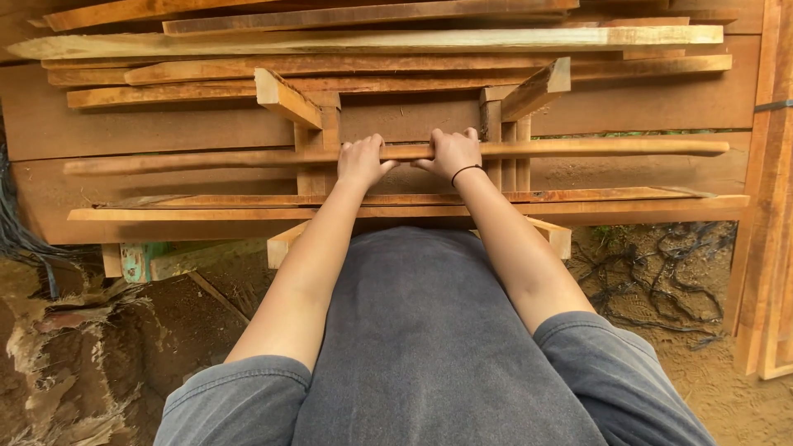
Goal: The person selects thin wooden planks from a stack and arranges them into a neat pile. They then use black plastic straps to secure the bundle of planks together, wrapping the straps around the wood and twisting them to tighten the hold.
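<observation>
Both my hands grip one long thin wooden slat [595, 148] that runs left to right across a wooden rack. My left hand [362, 160] is closed over it near the middle, beside an upright post [320, 153]. Just to the right, my right hand [451, 153], with a dark band on the wrist, is closed over the same slat next to another post [505, 140]. Below the slat, two more long slats [628, 201] lie across the rack's arms.
Stacked planks [372, 40] fill the top of the view, above wide boards [644, 103]. Upright boards [764, 231] stand at the right edge. Sandy ground with roots [661, 281] lies at the right, scrap wood and dirt [74, 347] at the left.
</observation>
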